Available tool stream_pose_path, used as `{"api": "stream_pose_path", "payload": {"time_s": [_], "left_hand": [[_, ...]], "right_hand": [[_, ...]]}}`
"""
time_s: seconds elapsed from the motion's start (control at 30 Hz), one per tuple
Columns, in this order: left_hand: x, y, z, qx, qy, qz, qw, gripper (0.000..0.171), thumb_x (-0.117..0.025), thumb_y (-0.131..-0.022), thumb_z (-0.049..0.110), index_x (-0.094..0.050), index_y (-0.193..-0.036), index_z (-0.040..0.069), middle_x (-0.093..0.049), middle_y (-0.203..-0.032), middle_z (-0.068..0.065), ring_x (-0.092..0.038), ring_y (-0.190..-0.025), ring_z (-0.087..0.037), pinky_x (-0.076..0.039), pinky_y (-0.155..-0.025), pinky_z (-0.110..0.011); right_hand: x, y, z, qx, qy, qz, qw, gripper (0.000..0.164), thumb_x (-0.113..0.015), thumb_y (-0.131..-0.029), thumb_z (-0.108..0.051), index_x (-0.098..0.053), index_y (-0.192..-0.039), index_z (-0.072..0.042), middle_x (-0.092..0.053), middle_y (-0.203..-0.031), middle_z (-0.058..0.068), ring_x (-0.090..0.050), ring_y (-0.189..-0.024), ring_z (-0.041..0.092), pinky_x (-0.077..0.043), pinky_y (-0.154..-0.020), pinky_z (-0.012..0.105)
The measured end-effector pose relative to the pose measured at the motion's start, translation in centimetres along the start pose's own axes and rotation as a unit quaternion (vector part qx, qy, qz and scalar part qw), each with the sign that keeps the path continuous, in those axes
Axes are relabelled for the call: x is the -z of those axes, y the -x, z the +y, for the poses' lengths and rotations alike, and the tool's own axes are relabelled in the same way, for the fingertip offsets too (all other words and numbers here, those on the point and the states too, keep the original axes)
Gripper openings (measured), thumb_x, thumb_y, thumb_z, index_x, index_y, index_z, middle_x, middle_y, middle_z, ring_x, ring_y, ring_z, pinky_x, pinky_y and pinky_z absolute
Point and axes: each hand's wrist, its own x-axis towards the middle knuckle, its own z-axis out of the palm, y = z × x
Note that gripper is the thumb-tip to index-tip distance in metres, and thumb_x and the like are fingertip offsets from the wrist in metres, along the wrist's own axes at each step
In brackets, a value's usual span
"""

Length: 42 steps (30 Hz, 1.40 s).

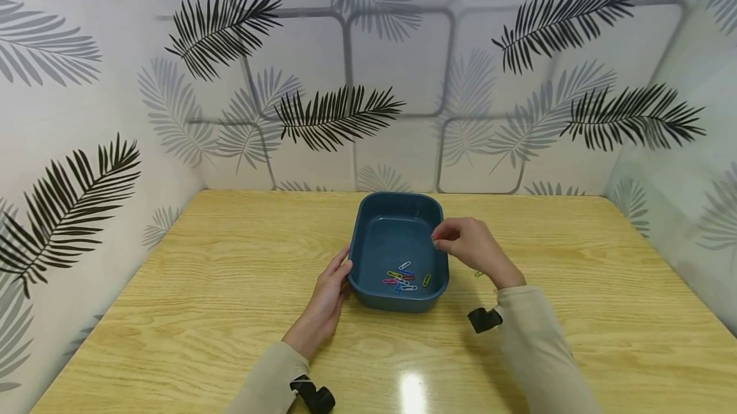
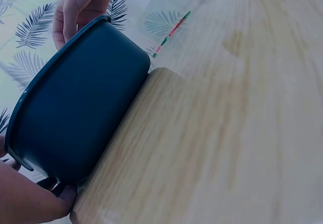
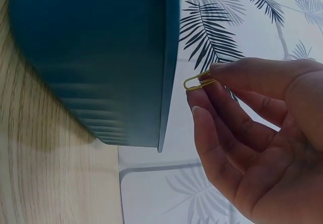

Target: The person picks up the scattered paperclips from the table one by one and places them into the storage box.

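A dark blue plastic bin [image 1: 397, 304] stands on the table, with several coloured paper clips [image 1: 401, 281] lying loose at its near end. My left hand [image 1: 325, 302] holds the bin by its left side near the front corner. In the left wrist view, fingers [image 2: 35, 199] touch the rim and the lower edge of the bin's wall. Above the bin's right rim, my right hand [image 1: 475, 247] pinches a yellow paper clip [image 3: 194, 86] between thumb and fingertips. The right wrist view has that clip beside the rim, apart from it.
On the wooden table [image 1: 242, 260], a yellow-green paper clip [image 1: 478, 274] lies to the right of the bin, partly behind my right wrist. A row of green and red clips [image 2: 171, 35] appears beyond the bin in the left wrist view. A leaf-patterned wall [image 1: 397, 158] borders the table's back.
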Motion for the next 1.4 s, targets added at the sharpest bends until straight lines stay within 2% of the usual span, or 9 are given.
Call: {"api": "stream_pose_path", "payload": {"time_s": [0.47, 0.63, 0.77, 0.9, 1.17, 1.4], "left_hand": [[0.1, -0.2, -0.1, 0.003, 0.003, 0.004, 1.0000, 0.050, -0.038, -0.106, 0.019, -0.026, -0.154, 0.009, -0.030, -0.153, -0.018, -0.036, -0.134, -0.035, -0.025, -0.109, -0.046], [0.2, -0.2, 0.0, -0.003, 0.003, 0.000, 1.0000, 0.051, -0.037, -0.106, 0.020, -0.025, -0.154, 0.008, -0.028, -0.154, -0.019, -0.034, -0.135, -0.035, -0.024, -0.110, -0.047], [0.2, -0.1, 0.0, 0.000, 0.001, -0.004, 1.0000, 0.051, -0.038, -0.106, 0.020, -0.024, -0.154, 0.008, -0.027, -0.154, -0.019, -0.033, -0.136, -0.035, -0.023, -0.110, -0.048], [0.3, -0.1, 0.0, 0.003, 0.002, -0.002, 1.0000, 0.051, -0.038, -0.106, 0.020, -0.025, -0.154, 0.008, -0.027, -0.154, -0.019, -0.033, -0.137, -0.035, -0.023, -0.111, -0.048], [0.2, -0.1, -0.1, -0.001, 0.001, -0.001, 1.0000, 0.051, -0.038, -0.106, 0.020, -0.025, -0.154, 0.007, -0.027, -0.154, -0.019, -0.034, -0.136, -0.035, -0.024, -0.110, -0.048], [0.2, -0.2, -0.1, 0.001, 0.002, 0.002, 1.0000, 0.051, -0.039, -0.105, 0.019, -0.026, -0.154, 0.007, -0.028, -0.154, -0.020, -0.034, -0.136, -0.035, -0.024, -0.110, -0.047]], "right_hand": [[-0.1, -0.1, 0.0, -0.006, -0.002, -0.010, 1.000, 0.013, -0.065, -0.090, -0.004, -0.069, -0.101, 0.003, -0.068, -0.093, 0.010, -0.063, -0.087, 0.025, -0.053, -0.076, 0.040], [0.1, -0.1, -0.2, 0.016, -0.003, -0.018, 1.000, 0.013, -0.065, -0.091, -0.006, -0.069, -0.101, 0.001, -0.068, -0.095, 0.009, -0.063, -0.087, 0.025, -0.053, -0.076, 0.041], [0.7, 0.6, 0.1, 0.033, 0.003, -0.021, 0.999, 0.012, -0.065, -0.092, -0.009, -0.069, -0.101, -0.001, -0.068, -0.095, 0.007, -0.063, -0.089, 0.025, -0.052, -0.076, 0.042], [1.5, 1.8, 1.1, 0.027, 0.019, -0.024, 0.999, 0.013, -0.065, -0.092, -0.010, -0.069, -0.101, -0.002, -0.068, -0.095, 0.006, -0.063, -0.088, 0.025, -0.051, -0.074, 0.041], [3.8, 4.8, 4.8, 0.014, 0.054, -0.043, 0.997, 0.016, -0.066, -0.092, -0.011, -0.068, -0.103, 0.000, -0.067, -0.092, 0.003, -0.064, -0.086, 0.023, -0.051, -0.073, 0.041], [6.1, 6.5, 6.9, 0.030, 0.082, -0.102, 0.991, 0.015, -0.069, -0.088, -0.008, -0.067, -0.100, 0.001, -0.065, -0.089, -0.001, -0.062, -0.080, 0.017, -0.051, -0.067, 0.034]]}}
